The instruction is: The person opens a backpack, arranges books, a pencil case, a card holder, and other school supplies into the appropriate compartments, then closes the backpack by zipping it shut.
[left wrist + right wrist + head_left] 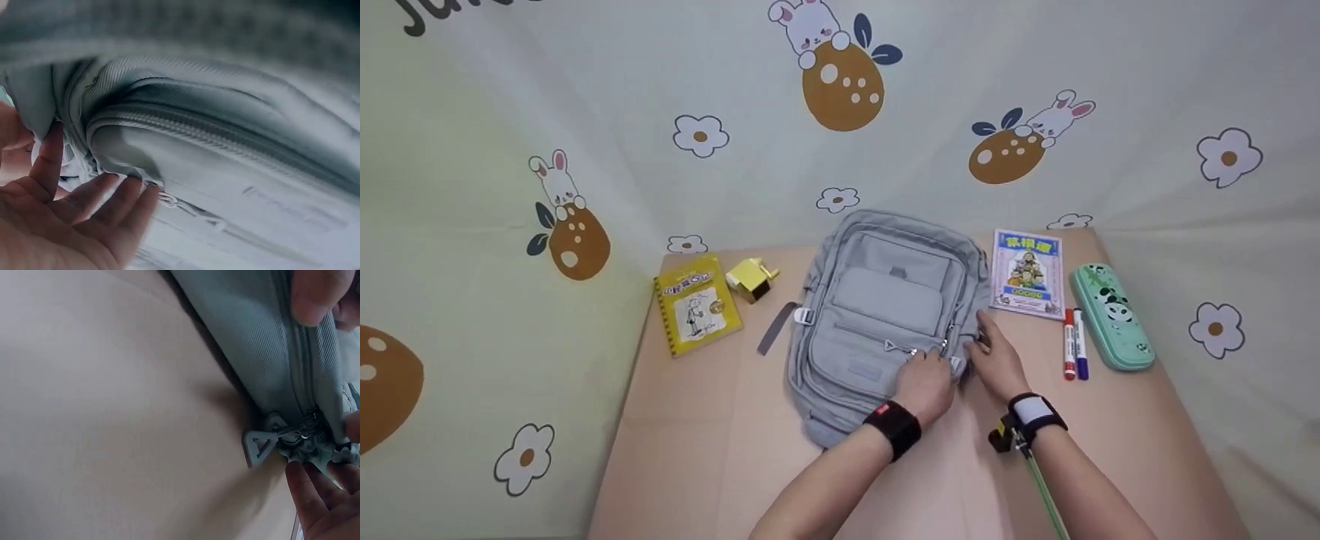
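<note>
– What's the biggest thing our left hand [926, 379] and right hand [997, 360] touch?
– The soft grey backpack [877, 300], ribbed, round-cornered, stretching ahead and left of them; we have both sets of fingertips on its right side, close together, and can't tell whether either pinches.
– Next?
– Well left of our hands, a spiral-bound yellow book [697, 307]; to their right, a smooth, rounded mint pencil case [1114, 315] and, nearer, two slim markers [1069, 345].
– And smallest?
– Beside our right fingertips, a triangular grey zipper pull [261, 435]
</note>
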A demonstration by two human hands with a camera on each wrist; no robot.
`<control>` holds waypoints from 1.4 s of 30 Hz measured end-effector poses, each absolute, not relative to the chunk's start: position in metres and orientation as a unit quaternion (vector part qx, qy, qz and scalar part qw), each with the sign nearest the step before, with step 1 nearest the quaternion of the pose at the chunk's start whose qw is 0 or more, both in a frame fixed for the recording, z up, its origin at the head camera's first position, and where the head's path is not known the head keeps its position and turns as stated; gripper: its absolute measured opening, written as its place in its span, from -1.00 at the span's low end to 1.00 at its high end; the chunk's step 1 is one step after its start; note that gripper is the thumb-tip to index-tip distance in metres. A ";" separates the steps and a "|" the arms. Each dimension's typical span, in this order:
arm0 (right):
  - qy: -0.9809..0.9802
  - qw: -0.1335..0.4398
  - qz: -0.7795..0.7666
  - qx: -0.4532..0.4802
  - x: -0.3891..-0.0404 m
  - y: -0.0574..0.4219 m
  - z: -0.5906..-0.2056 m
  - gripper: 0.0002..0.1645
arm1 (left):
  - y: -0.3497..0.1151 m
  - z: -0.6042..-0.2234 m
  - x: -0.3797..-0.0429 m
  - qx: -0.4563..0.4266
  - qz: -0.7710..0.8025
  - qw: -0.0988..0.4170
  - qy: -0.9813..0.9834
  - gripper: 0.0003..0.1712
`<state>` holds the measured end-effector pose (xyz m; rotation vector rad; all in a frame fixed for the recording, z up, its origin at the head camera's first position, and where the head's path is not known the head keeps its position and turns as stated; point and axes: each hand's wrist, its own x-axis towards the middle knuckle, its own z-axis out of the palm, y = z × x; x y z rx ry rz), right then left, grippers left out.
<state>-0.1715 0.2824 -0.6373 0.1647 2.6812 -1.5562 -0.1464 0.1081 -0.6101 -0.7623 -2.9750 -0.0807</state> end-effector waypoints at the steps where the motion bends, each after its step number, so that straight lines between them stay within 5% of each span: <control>1: 0.861 0.021 -0.506 0.055 -0.171 0.283 -0.637 -0.18 | 0.105 -0.609 -0.148 -0.248 -0.049 0.022 -0.967 -0.72; 13: 0.883 -0.029 -0.461 0.083 -0.157 0.284 -0.653 -0.69 | 0.081 -0.597 -0.171 -0.230 -0.239 -0.116 -0.936 -0.88; 42: 0.917 -0.109 -0.375 0.081 -0.160 0.272 -0.658 -0.86 | 0.077 -0.597 -0.175 -0.243 -0.254 -0.135 -0.926 -0.78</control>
